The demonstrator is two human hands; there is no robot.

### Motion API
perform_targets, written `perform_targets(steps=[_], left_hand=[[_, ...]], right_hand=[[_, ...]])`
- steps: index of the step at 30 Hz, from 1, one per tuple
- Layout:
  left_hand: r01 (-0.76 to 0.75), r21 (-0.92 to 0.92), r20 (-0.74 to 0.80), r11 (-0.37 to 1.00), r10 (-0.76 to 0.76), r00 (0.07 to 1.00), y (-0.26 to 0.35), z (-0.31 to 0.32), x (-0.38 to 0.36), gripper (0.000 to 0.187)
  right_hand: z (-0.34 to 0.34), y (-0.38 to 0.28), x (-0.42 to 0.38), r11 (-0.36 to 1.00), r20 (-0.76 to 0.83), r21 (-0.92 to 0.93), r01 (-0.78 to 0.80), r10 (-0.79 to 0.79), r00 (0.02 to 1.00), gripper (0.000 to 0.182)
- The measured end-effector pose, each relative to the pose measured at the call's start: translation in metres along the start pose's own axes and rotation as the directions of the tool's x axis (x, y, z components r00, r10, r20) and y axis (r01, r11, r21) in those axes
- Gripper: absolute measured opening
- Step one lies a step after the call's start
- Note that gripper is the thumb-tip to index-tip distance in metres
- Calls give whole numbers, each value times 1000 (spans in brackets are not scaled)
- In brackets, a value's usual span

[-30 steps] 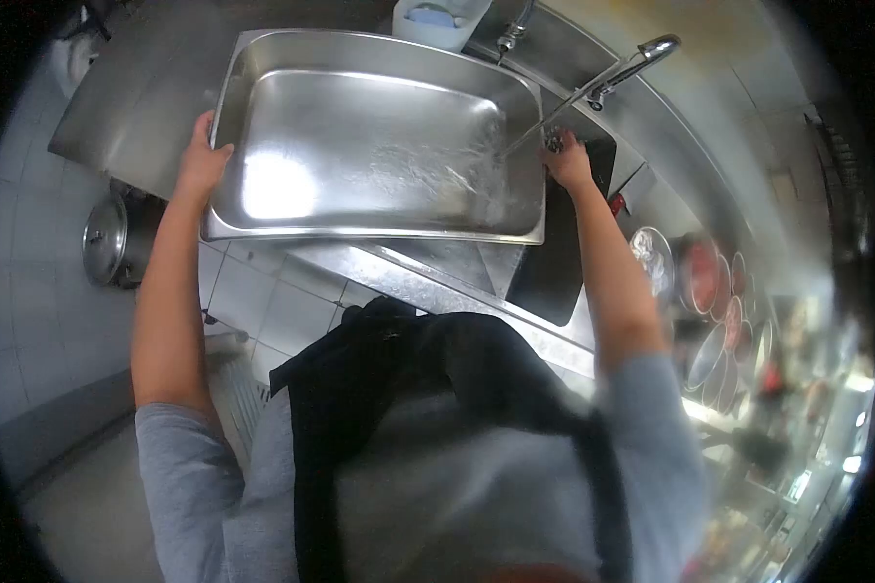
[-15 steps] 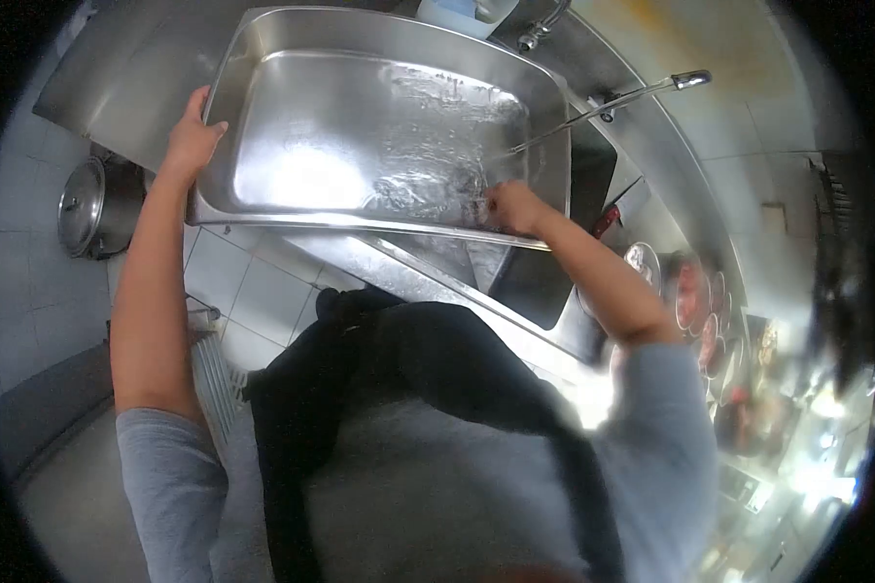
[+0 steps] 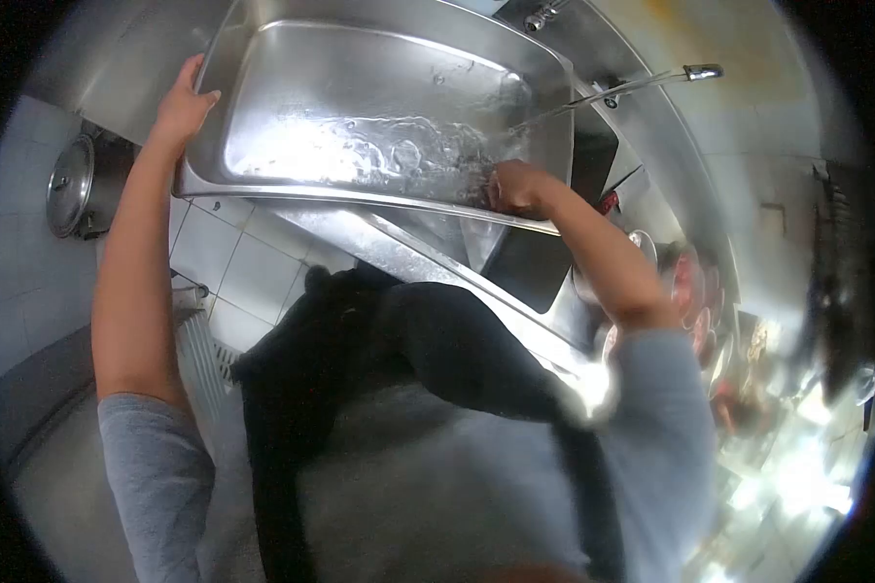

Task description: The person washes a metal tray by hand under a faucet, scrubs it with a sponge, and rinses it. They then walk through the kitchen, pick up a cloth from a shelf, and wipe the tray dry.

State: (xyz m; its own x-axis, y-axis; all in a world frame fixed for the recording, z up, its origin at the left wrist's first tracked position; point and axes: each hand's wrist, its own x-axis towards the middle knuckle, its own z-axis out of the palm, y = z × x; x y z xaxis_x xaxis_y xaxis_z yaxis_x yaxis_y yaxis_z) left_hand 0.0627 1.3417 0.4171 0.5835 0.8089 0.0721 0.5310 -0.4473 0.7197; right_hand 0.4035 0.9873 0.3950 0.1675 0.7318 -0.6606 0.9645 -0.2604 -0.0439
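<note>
A large, deep rectangular stainless steel pan (image 3: pixel 301 92) is tilted over the sink area, with water rippling along its near side. My left hand (image 3: pixel 185 109) grips the pan's left rim, thumb on the inner side and fingers outside. Inside the pan, by the near right corner, my right hand (image 3: pixel 517 188) is closed in a fist low against the wall. Whatever it may hold is hidden by the fingers and splashing water. From the chrome tap (image 3: pixel 703 72) at the upper right, a thin stream (image 3: pixel 554 112) runs into the pan's right end.
Below the pan lie a metal sink edge (image 3: pixel 428 255) and a black board (image 3: pixel 535 267). A red-handled knife (image 3: pixel 609 202) rests to the right, near several round containers with red contents (image 3: pixel 685 287). A lidded pot (image 3: pixel 71 185) stands left, beside the tiled floor (image 3: pixel 248 257).
The pan has shifted slightly left and away from me. Water has spread along its near side towards the left. My left hand moved with the rim; my right fist stays near the same corner.
</note>
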Motion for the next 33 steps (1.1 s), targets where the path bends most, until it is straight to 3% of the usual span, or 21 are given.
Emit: perform_targets(steps=[3, 6, 9, 10, 13, 14, 17, 18, 21, 22, 24, 25, 26, 29, 30, 31, 32, 33], left_hand=[[-76, -91, -94, 993, 67, 993, 2, 0, 2, 59], [-3, -4, -76, 1000, 3, 997, 3, -1, -2, 59], [42, 10, -73, 999, -41, 997, 8, 1, -10, 59], [31, -22, -62, 999, -32, 998, 7, 2, -11, 60], [26, -67, -41, 997, -29, 999, 14, 4, -14, 60], [45, -52, -40, 998, -47, 998, 17, 6, -19, 60], [23, -96, -58, 995, -29, 998, 24, 8, -22, 60], [3, -126, -68, 992, -11, 998, 24, 8, -21, 59], [22, -173, 3, 985, -22, 1000, 15, 4, -5, 59], [-18, -127, -25, 992, 15, 1000, 12, 4, -5, 59], [-98, -29, -79, 995, 95, 992, 8, 0, -4, 59], [-77, -95, -52, 992, 73, 996, 10, -4, -4, 59], [-55, -160, -23, 986, 51, 998, 12, -9, -4, 59], [119, -228, 85, 966, -102, 991, 41, -21, -11, 62], [193, -226, 123, 955, -168, 978, 50, -25, -11, 63], [167, -213, 114, 963, -145, 983, 47, -25, -7, 64], [141, -199, 105, 970, -121, 987, 40, -22, -4, 65], [114, -185, 97, 976, -98, 990, 35, -19, 0, 66]], right_hand=[[-6, 45, 27, 976, -324, -36, -215, 192, 926, 14], [14, 30, 29, 979, -301, -122, -165, 122, 946, 15], [40, 7, 22, 959, -313, -248, 136, -212, 926, 17], [24, 17, 28, 993, -357, -116, -3, -39, 933, 19], [7, 37, 32, 983, -604, 162, -88, 170, 778, 18], [15, 30, 28, 983, -467, -39, -180, 141, 873, 17], [33, -7, 13, 974, -361, -223, -40, -45, 931, 15], [32, 11, 28, 968, -379, -214, -129, 39, 925, 16], [25, 50, 35, 980, -537, 76, -184, 196, 820, 15], [29, 49, 39, 951, -301, -293, -94, 1, 954, 15], [47, 30, 28, 990, -271, -142, -8, -31, 962, 17], [47, 16, 21, 997, -260, -63, 34, -50, 964, 18], [32, 15, 15, 996, -164, -83, -36, 22, 986, 22], [38, 33, 17, 979, -41, -192, 71, -81, 996, 27], [16, 3, 0, 997, 105, -14, 79, -77, 992, 28], [16, -13, -2, 984, 54, 38, 172, -174, 983, 28], [-12, -50, -23, 971, 47, 208, 116, -128, 991, 25], [8, -51, -3, 760, -190, 522, 388, -339, 921, 17]])
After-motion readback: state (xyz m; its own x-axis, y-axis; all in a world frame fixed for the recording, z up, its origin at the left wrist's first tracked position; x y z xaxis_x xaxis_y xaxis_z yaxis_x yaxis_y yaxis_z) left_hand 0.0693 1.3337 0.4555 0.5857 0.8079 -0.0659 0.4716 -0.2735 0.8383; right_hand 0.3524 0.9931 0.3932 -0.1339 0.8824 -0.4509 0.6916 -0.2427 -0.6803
